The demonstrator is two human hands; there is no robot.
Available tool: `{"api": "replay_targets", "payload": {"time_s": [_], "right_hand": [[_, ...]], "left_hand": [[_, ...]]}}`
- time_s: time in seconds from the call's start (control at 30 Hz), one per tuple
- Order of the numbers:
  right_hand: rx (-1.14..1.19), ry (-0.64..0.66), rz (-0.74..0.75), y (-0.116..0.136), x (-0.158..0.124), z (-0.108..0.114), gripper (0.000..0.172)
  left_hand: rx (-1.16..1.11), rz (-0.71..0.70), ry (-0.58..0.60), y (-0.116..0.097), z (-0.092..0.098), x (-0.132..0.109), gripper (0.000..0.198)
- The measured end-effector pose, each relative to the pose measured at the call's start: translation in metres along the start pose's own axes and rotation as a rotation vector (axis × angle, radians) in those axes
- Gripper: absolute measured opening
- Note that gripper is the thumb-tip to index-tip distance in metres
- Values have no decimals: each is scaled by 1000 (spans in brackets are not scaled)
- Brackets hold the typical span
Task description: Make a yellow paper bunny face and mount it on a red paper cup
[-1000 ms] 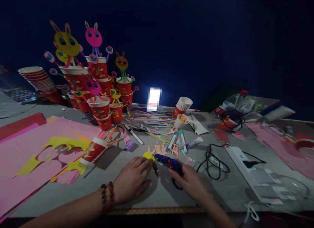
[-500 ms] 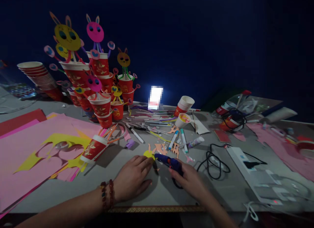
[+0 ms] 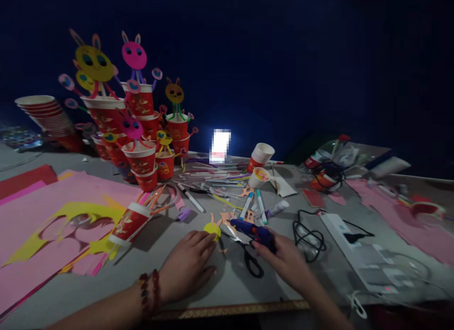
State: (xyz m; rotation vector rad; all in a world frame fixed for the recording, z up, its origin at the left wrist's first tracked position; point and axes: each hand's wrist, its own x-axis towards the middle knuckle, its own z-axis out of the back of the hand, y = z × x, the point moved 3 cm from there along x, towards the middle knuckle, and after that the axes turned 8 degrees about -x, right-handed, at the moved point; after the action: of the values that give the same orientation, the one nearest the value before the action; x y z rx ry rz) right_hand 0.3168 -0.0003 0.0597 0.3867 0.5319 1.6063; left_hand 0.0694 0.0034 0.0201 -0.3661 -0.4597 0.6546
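Observation:
My left hand (image 3: 189,261) lies low over the table, its fingertips pressing on a yellow paper circle (image 3: 211,229) with two peach ears. My right hand (image 3: 285,259) is wrapped round a dark blue glue gun (image 3: 253,230), whose nozzle points left, a little to the right of the circle. Under the glue gun lie scissors (image 3: 252,264) with black handles. Peach paper scraps (image 3: 227,218) sit just behind the nozzle.
Red paper cups (image 3: 140,164) with paper rabbit figures stand at the back left. Pink paper sheets (image 3: 21,254) cover the left side. Markers (image 3: 261,207) lie beyond my hands. A white power strip (image 3: 345,245) and black cable (image 3: 308,240) are on the right.
The glue gun in my right hand has moved right, away from the yellow circle, and the scissors beneath it show more. My left hand still touches the circle. The view has shifted slightly.

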Motion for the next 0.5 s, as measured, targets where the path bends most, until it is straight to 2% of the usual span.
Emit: {"api": "replay_targets", "payload": {"time_s": [0.07, 0.13, 0.23, 0.3, 0.37, 0.43, 0.5], "right_hand": [[198, -117, -71, -9, -5, 10, 36], [357, -290, -112, -22, -9, 27, 34], [467, -609, -95, -48, -13, 61, 32], [481, -759, -115, -72, -10, 84, 23], [455, -832, -189, -97, -2, 100, 12], [477, -788, -268, -119, 13, 105, 11], [549, -715, -329, -136, 31, 101, 12]], "left_hand": [[13, -2, -31, 0, -1, 0, 43], [20, -20, -53, 1, -1, -1, 43], [37, -54, -60, 3, -3, -1, 43], [59, -65, -49, 5, -5, -2, 42], [87, -78, -49, 8, -8, -3, 41], [113, -100, -70, 11, -11, -5, 41], [131, -126, -85, 14, -14, -6, 43]]}}
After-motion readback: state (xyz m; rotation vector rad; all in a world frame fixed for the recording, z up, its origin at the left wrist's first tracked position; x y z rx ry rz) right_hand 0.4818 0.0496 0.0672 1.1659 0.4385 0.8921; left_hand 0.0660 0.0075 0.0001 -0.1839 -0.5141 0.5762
